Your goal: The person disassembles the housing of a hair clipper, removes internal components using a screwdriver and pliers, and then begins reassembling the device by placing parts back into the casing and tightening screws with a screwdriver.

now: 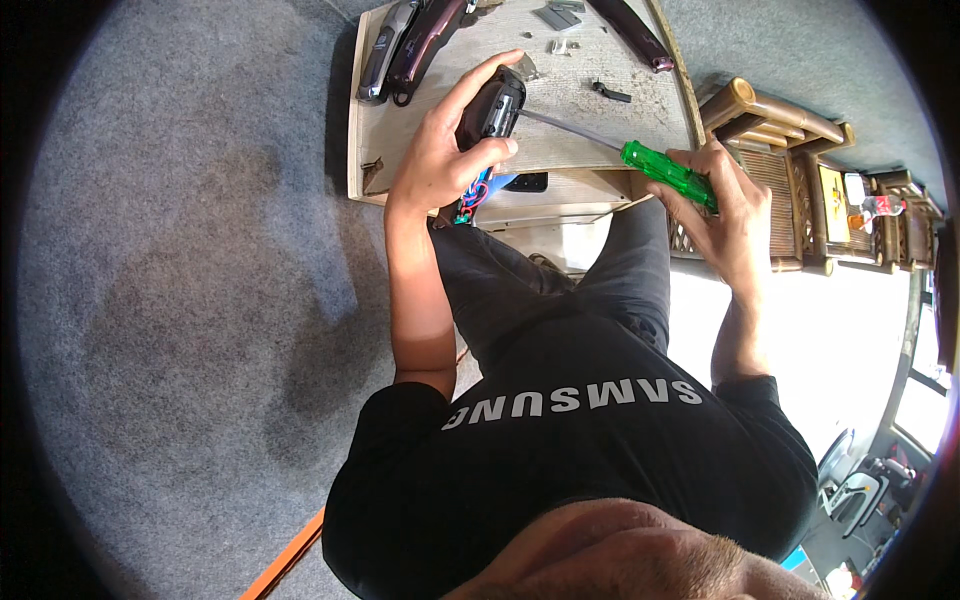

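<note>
My left hand point(432, 165) wraps round an opened hair clipper point(505, 112), its thumb and fingers gripping the dark body over the table's near edge. Red and blue wires point(473, 198) show at the clipper's lower end, beneath the palm. In my right hand point(732, 205) is a screwdriver with a clear green handle point(660, 170). Its long metal shaft points left, and the tip meets the clipper's head; the exact contact spot is too small to tell. Beyond the clipper lie a small black part point(611, 93) and a small shiny piece point(563, 46).
The wooden table point(590, 130) carries a silver clipper point(386, 55) and a maroon clipper point(428, 45) at far left. A maroon casing point(632, 32) lies far right, flat grey pieces point(558, 16) at the back. Bamboo chairs point(775, 115) stand to the right.
</note>
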A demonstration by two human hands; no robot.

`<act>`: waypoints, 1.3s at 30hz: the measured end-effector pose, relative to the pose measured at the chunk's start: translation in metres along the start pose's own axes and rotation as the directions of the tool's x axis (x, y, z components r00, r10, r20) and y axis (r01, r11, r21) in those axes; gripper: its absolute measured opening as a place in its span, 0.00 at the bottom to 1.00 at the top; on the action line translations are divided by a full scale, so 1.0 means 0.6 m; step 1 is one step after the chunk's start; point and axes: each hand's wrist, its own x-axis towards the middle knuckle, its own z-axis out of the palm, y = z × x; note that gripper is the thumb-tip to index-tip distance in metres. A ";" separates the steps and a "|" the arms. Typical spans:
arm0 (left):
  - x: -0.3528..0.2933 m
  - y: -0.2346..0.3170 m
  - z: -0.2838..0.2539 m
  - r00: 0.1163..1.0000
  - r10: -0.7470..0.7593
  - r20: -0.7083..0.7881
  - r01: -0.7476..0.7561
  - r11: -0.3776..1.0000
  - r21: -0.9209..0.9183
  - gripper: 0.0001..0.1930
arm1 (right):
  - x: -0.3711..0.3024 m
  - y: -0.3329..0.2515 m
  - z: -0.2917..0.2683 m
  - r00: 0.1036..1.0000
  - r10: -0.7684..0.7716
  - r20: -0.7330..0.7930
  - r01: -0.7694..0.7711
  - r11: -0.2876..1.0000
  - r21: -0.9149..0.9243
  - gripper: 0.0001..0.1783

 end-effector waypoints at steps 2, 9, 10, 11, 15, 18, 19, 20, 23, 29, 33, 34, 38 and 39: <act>0.000 -0.001 -0.001 1.000 0.006 0.007 -0.006 1.000 0.012 0.40 | -0.002 -0.001 0.001 1.000 0.001 0.005 -0.001 1.000 -0.019 0.18; 0.001 0.001 0.000 1.000 -0.005 0.019 0.005 1.000 -0.002 0.40 | -0.005 -0.003 0.007 0.990 0.132 0.046 -0.131 0.991 -0.026 0.16; 0.001 0.002 0.001 1.000 -0.006 0.011 0.006 1.000 -0.002 0.40 | -0.002 -0.003 0.007 0.990 0.132 0.046 -0.131 0.991 -0.024 0.16; 0.001 0.003 0.001 1.000 -0.006 0.003 0.006 1.000 -0.003 0.40 | 0.003 -0.004 0.005 0.997 0.068 0.038 -0.064 0.993 -0.095 0.17; -0.001 0.004 -0.001 1.000 -0.005 0.014 0.005 1.000 -0.010 0.40 | 0.010 -0.009 -0.006 0.995 -0.077 0.061 0.086 0.985 -0.148 0.18; 0.000 0.006 -0.005 0.998 -0.036 0.058 0.036 0.999 0.013 0.41 | 0.008 -0.007 0.007 0.996 -0.088 -0.001 0.086 0.983 -0.162 0.18; 0.001 0.007 -0.005 0.998 -0.034 0.058 0.034 0.999 0.003 0.41 | 0.007 -0.010 0.008 0.996 -0.088 -0.001 0.087 0.983 -0.163 0.18; 0.001 0.007 -0.005 0.998 -0.031 0.059 0.032 0.999 -0.006 0.41 | 0.006 -0.014 0.008 0.999 0.014 0.037 -0.011 0.997 -0.078 0.18; 0.001 0.006 -0.004 0.999 -0.011 0.035 0.011 1.000 0.005 0.41 | 0.018 -0.028 -0.001 0.935 0.281 0.216 -0.299 0.953 0.057 0.18; 0.003 -0.001 0.000 1.000 0.020 0.017 -0.020 1.000 0.011 0.40 | 0.018 -0.029 0.006 0.928 0.264 0.263 -0.281 0.959 0.028 0.18; 0.003 -0.001 0.000 0.999 0.033 0.021 -0.033 0.999 0.004 0.40 | 0.003 -0.011 0.023 0.991 0.035 0.129 -0.032 0.999 -0.019 0.19; 0.003 -0.001 0.000 1.000 0.024 0.019 -0.024 1.000 0.000 0.40 | 0.005 -0.013 0.023 0.991 0.034 0.130 -0.032 0.999 -0.020 0.19; 0.001 0.005 -0.007 0.998 -0.024 0.065 0.023 1.000 0.018 0.41 | 0.019 -0.030 0.017 0.979 0.105 0.178 -0.106 0.994 -0.006 0.18; 0.002 0.006 -0.007 0.998 -0.024 0.066 0.023 1.000 0.018 0.41 | 0.022 -0.032 0.015 0.963 0.159 0.218 -0.165 0.986 0.007 0.18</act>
